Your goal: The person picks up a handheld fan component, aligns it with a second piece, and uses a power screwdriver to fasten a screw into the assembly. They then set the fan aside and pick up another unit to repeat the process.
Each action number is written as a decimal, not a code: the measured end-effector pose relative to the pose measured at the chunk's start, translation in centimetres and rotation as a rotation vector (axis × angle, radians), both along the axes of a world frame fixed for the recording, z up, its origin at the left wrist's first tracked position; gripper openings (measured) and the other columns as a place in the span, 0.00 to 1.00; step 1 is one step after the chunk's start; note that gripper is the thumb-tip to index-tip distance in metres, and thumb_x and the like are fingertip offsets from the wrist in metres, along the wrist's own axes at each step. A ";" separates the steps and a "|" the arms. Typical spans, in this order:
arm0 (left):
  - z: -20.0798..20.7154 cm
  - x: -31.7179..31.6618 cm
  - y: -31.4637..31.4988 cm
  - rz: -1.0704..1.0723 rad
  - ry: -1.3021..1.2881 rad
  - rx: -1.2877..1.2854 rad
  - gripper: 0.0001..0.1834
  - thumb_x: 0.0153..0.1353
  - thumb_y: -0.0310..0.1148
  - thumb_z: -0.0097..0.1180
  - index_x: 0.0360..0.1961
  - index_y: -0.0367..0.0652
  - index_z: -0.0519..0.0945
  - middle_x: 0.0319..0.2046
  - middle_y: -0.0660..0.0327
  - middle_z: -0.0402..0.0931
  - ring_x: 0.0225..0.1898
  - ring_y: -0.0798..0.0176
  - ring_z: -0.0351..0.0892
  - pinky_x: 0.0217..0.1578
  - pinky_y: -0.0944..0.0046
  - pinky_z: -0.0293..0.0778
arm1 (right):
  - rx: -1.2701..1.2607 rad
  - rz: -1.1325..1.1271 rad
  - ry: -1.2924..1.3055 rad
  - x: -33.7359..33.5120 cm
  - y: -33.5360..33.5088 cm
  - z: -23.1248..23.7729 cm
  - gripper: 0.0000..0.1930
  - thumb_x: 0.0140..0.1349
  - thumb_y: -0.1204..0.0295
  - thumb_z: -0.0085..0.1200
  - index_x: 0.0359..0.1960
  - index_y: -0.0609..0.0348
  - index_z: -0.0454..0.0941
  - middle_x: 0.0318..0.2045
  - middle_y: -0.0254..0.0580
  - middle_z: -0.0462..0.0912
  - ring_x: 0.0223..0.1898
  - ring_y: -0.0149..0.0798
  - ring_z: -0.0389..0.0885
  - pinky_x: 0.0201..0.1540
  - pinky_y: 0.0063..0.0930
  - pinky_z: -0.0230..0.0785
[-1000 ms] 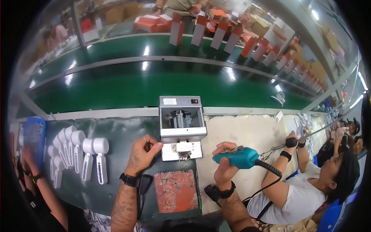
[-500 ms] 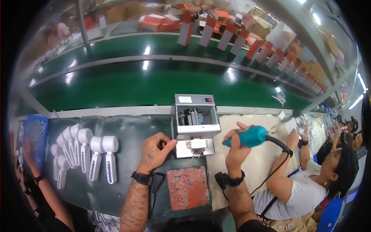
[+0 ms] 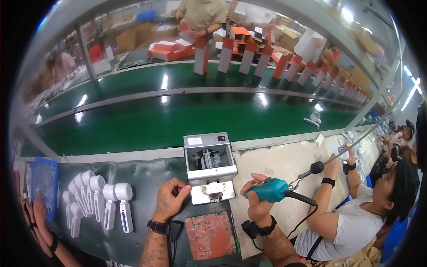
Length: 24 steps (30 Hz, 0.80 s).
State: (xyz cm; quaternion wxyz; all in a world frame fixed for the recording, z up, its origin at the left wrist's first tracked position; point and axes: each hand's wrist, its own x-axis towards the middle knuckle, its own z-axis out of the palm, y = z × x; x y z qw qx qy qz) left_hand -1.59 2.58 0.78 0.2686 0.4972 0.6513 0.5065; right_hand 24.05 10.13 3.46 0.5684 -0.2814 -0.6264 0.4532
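My right hand (image 3: 258,209) is wrapped round a teal electric screwdriver (image 3: 272,190), held right of the small screw feeder (image 3: 211,173). A black coiled cable leaves the tool's right end, and its tip cannot be made out. Small screws show inside the feeder's grey box. My left hand (image 3: 171,199) rests at the feeder's front left corner, its fingers curled and thumb against the index finger; anything between them is too small to see. In front of the feeder lies a worn red mat (image 3: 210,236).
White handheld fans (image 3: 109,207) stand in a cluster on the left, beside a blue tray (image 3: 52,191) and another person's hand. A co-worker (image 3: 351,222) sits close on the right. Beyond the bench runs a green conveyor (image 3: 147,124) with upright orange-and-white boxes (image 3: 224,55).
The view has tilted upward, so the bench sits lower in it. My right hand has turned the screwdriver slightly, and its hanging hook now shows. My left hand stays by the feeder.
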 end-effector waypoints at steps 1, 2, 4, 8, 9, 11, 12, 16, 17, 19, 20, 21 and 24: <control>0.1 0.1 0.1 -0.004 -0.016 -0.022 0.15 0.61 0.37 0.63 0.28 0.35 0.79 0.19 0.65 0.71 0.24 0.72 0.66 0.26 0.68 0.64 | 0.005 -0.004 -0.001 0.0 0.1 0.0 0.32 0.66 0.53 0.61 0.59 0.65 0.66 0.30 0.40 0.82 0.31 0.31 0.79 0.35 0.25 0.70; 0.2 0.1 0.0 -0.007 -0.017 -0.020 0.15 0.61 0.37 0.63 0.28 0.35 0.79 0.19 0.65 0.71 0.24 0.72 0.66 0.26 0.68 0.64 | 0.002 -0.004 0.014 -0.2 0.0 0.0 0.32 0.66 0.53 0.62 0.60 0.65 0.66 0.30 0.40 0.82 0.31 0.31 0.79 0.35 0.25 0.70; 0.5 0.1 -0.1 0.006 -0.030 -0.025 0.15 0.61 0.37 0.63 0.27 0.35 0.79 0.20 0.66 0.71 0.24 0.74 0.65 0.26 0.68 0.63 | -0.001 -0.004 0.026 -0.3 -0.1 0.0 0.32 0.66 0.54 0.62 0.60 0.65 0.67 0.30 0.40 0.82 0.31 0.31 0.79 0.36 0.25 0.70; 0.4 0.1 0.0 -0.005 -0.032 -0.003 0.15 0.62 0.37 0.63 0.27 0.35 0.79 0.19 0.66 0.71 0.23 0.74 0.64 0.26 0.68 0.62 | -0.024 0.004 0.042 -0.2 -0.1 0.1 0.31 0.66 0.55 0.62 0.60 0.66 0.67 0.30 0.40 0.82 0.32 0.32 0.80 0.36 0.25 0.70; 0.4 0.0 -0.1 0.003 -0.020 -0.001 0.15 0.62 0.37 0.63 0.27 0.35 0.79 0.19 0.66 0.71 0.23 0.74 0.64 0.25 0.68 0.62 | -0.028 0.006 0.045 -0.3 -0.2 0.1 0.31 0.66 0.55 0.62 0.60 0.67 0.67 0.30 0.40 0.82 0.32 0.32 0.80 0.37 0.25 0.70; 0.5 0.0 0.0 0.003 -0.008 0.003 0.15 0.62 0.37 0.63 0.27 0.35 0.79 0.19 0.66 0.71 0.23 0.74 0.64 0.25 0.68 0.62 | -0.017 0.017 0.042 -0.3 -0.2 0.1 0.31 0.66 0.56 0.62 0.60 0.67 0.67 0.30 0.40 0.82 0.32 0.32 0.80 0.37 0.25 0.70; 0.6 0.1 0.0 -0.001 -0.006 -0.004 0.15 0.62 0.37 0.63 0.27 0.35 0.79 0.19 0.66 0.70 0.23 0.73 0.64 0.25 0.68 0.62 | -0.004 0.030 0.041 -0.3 -0.1 0.1 0.31 0.66 0.57 0.63 0.60 0.68 0.67 0.30 0.40 0.82 0.32 0.32 0.80 0.37 0.25 0.70; 0.2 0.1 0.1 0.008 0.022 0.025 0.16 0.62 0.38 0.62 0.26 0.35 0.79 0.19 0.66 0.71 0.23 0.73 0.64 0.25 0.67 0.62 | 0.008 0.046 0.057 -0.2 0.0 -0.3 0.29 0.66 0.62 0.63 0.60 0.68 0.67 0.31 0.41 0.82 0.32 0.31 0.79 0.37 0.25 0.69; 0.2 0.2 0.1 0.003 0.023 0.027 0.16 0.62 0.38 0.62 0.26 0.35 0.79 0.19 0.66 0.71 0.23 0.73 0.64 0.25 0.67 0.62 | 0.011 0.041 0.058 -0.2 0.0 -0.4 0.29 0.66 0.62 0.63 0.60 0.68 0.67 0.31 0.41 0.82 0.32 0.31 0.79 0.37 0.25 0.69; 0.5 0.2 0.0 0.009 0.052 0.000 0.16 0.62 0.38 0.62 0.26 0.35 0.78 0.19 0.66 0.71 0.23 0.72 0.65 0.26 0.67 0.63 | -0.008 0.056 0.051 0.0 0.0 -0.3 0.28 0.66 0.63 0.62 0.60 0.68 0.67 0.31 0.41 0.82 0.33 0.30 0.79 0.37 0.24 0.69; 0.4 0.2 0.0 0.006 0.055 0.003 0.16 0.62 0.38 0.62 0.26 0.35 0.78 0.19 0.66 0.71 0.23 0.72 0.65 0.26 0.67 0.63 | -0.010 0.068 0.050 0.0 0.0 -0.3 0.27 0.66 0.64 0.62 0.60 0.67 0.67 0.31 0.41 0.82 0.33 0.30 0.78 0.38 0.24 0.69; 0.3 0.2 0.1 0.006 0.049 0.000 0.16 0.62 0.38 0.62 0.26 0.35 0.78 0.19 0.65 0.71 0.23 0.72 0.66 0.26 0.67 0.63 | -0.008 0.065 0.053 0.0 0.0 -0.2 0.27 0.66 0.64 0.62 0.60 0.67 0.67 0.31 0.41 0.82 0.33 0.30 0.78 0.38 0.24 0.69; 0.5 0.3 0.1 0.004 0.047 0.000 0.16 0.62 0.38 0.62 0.25 0.34 0.78 0.19 0.64 0.72 0.23 0.72 0.67 0.26 0.66 0.64 | -0.007 0.073 0.059 0.1 -0.1 -0.1 0.27 0.66 0.65 0.62 0.60 0.67 0.67 0.32 0.41 0.82 0.33 0.29 0.78 0.38 0.24 0.69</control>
